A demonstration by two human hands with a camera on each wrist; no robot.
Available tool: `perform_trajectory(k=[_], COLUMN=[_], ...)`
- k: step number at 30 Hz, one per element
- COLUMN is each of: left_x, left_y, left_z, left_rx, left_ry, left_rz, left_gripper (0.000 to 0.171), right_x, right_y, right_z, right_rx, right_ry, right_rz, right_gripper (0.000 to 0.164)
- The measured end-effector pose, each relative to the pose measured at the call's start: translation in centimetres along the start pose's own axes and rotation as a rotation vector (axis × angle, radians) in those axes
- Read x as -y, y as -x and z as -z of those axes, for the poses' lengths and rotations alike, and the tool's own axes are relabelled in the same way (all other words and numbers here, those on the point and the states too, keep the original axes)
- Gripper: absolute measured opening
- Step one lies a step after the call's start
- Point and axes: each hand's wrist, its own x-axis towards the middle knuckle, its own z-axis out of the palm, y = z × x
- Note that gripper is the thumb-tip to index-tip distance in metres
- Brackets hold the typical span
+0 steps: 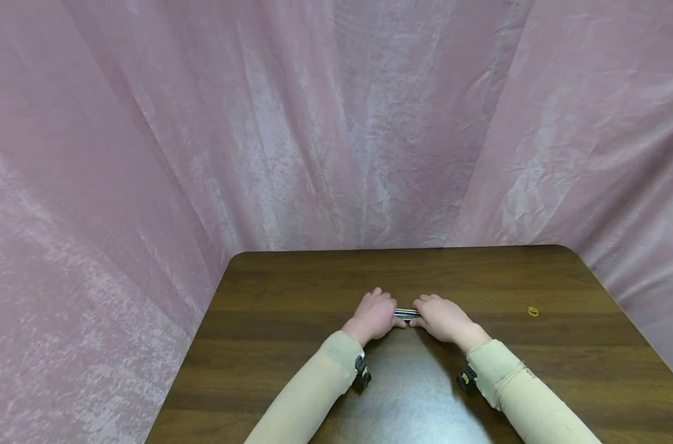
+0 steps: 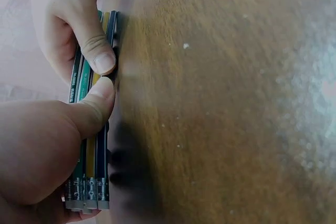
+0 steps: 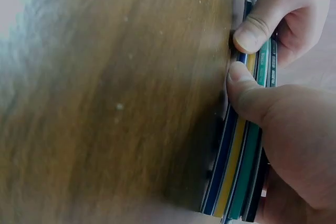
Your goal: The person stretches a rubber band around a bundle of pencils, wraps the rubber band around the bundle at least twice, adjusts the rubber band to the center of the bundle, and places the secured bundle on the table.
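Observation:
A bundle of pencils (image 1: 406, 313) in dark blue, yellow, green and black lies across both hands, just above or on the table; which of the two I cannot tell. My left hand (image 1: 374, 314) grips the end with the metal ferrules and grey erasers, its thumb (image 2: 94, 106) across the side facing me. Around the other part my right hand (image 1: 441, 317) curls, with its thumb (image 3: 247, 90) on the same side. The two thumb tips are close together near the middle of the bundle. Most of the other fingers are hidden behind the pencils.
A small yellow loop (image 1: 533, 311), like a rubber band, lies on the brown wooden table (image 1: 292, 283) to the right of my hands. Pink curtains (image 1: 336, 123) hang behind the table's far edge and along the sides.

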Motion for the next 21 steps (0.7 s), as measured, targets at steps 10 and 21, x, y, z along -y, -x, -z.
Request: perform_trajectory(k=[10,21], left_x=[0.1,-0.1], left_y=[0.6,1.4], left_z=[0.6,1.6], left_rx=[-0.124,-0.156], left_ry=[-0.043,-0.164], left_rz=[-0.027,-0.055], left_gripper=[0.036,0.035], right_x=[0.8,1.5], right_y=[0.3,0.4], right_z=[0.8,1.6], right_rx=[-0.004,-0.122], right_ry=[0.019,0.069], right_rz=[-0.03,0.015], right_gripper=[0.027,0.027])
